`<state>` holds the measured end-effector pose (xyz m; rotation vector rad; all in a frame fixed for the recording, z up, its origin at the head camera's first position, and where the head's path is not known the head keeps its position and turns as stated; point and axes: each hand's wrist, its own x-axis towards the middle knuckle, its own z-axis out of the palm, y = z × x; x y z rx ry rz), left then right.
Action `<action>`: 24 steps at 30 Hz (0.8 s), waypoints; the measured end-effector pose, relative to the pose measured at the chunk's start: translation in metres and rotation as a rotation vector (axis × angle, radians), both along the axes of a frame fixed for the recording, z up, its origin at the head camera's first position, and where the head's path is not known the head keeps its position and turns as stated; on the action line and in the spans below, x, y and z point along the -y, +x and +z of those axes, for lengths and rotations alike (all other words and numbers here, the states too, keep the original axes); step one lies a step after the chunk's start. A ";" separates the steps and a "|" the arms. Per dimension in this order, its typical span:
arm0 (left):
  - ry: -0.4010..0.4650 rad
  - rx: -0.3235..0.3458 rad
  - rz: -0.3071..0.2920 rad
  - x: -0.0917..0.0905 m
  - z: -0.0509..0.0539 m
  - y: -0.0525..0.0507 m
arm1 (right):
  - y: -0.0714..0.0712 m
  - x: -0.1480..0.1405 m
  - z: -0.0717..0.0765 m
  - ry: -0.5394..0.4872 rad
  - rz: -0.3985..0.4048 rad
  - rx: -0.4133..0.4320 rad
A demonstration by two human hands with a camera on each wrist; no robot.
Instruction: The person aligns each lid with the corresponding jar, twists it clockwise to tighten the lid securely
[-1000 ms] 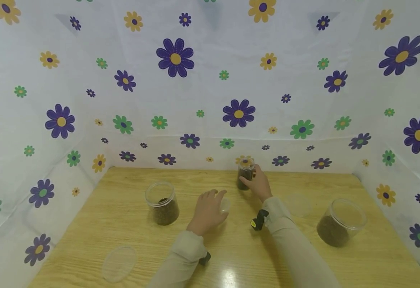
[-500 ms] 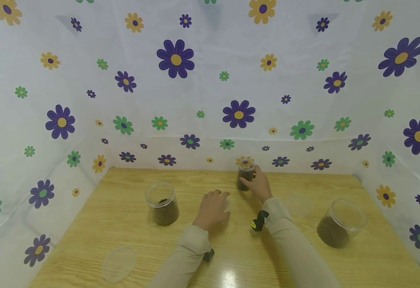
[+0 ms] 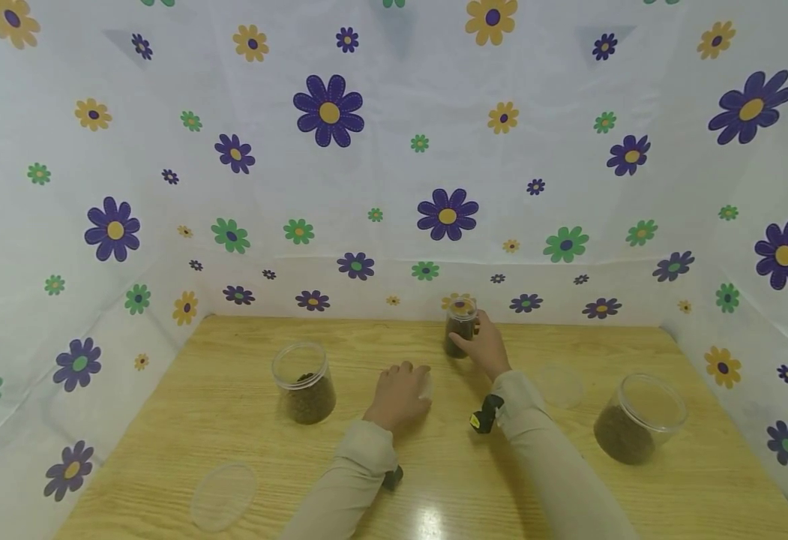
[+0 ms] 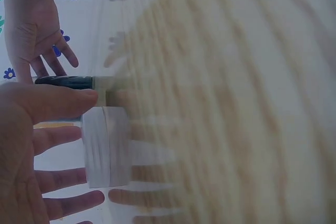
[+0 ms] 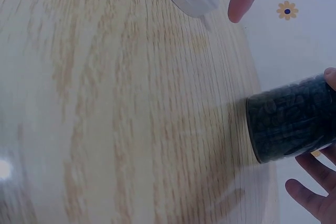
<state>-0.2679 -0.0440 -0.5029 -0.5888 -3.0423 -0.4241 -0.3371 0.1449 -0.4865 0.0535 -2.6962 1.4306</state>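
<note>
Nearest on the wood-grained table [image 3: 144,457], toward its left edge, lies a thin clear disc [image 3: 223,496]. Two beige sleeves [image 3: 356,469] reach in from the front, a black wrist device [image 3: 486,414] with a yellow mark at the right cuff. Toward the table's right edge stands a wide clear jar [image 3: 630,427], its lower part filled with brown grains. The left hand [image 3: 400,394] is lowered at mid-table over a small whitish lid [image 4: 95,153], thick-sided and rounded, which sits flat on the surface; the thumb and fingers are spread about it, and whether they pinch it I cannot tell. Left of that hand, on the table's left half, another wide clear jar [image 3: 307,394] holds dark brown grains heaped unevenly below its ringed rim. A second thin disc [image 3: 562,386], nearly invisible against the wood, lies beside the right sleeve. Farther back, the right hand [image 3: 484,349] grips a narrow jar [image 3: 459,337] near the middle of the table's far edge, the thumb across its near side and the fingers around the other. This jar is upright and clear, packed with blackish, bean-like pieces to just below its pale, transparent rim. Behind the far edge hangs white cloth [image 3: 394,172] printed with purple, yellow and green flowers.
</note>
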 end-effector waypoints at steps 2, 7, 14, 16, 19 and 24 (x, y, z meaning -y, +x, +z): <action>0.006 0.020 0.001 0.000 -0.001 0.000 | 0.000 0.000 0.000 -0.005 0.001 0.005; -0.003 0.032 0.005 -0.001 -0.003 -0.001 | 0.000 -0.001 -0.002 -0.011 0.009 -0.014; -0.029 0.012 0.008 -0.002 0.000 0.000 | -0.001 -0.001 -0.002 -0.006 0.013 -0.029; -0.038 0.006 0.009 -0.003 0.000 0.000 | -0.001 -0.001 -0.002 -0.004 0.014 -0.032; -0.049 -0.003 0.010 -0.003 0.001 0.000 | -0.002 -0.001 -0.002 0.001 0.012 -0.033; -0.064 -0.029 0.006 -0.003 -0.001 -0.001 | -0.003 -0.001 -0.006 0.008 0.005 -0.020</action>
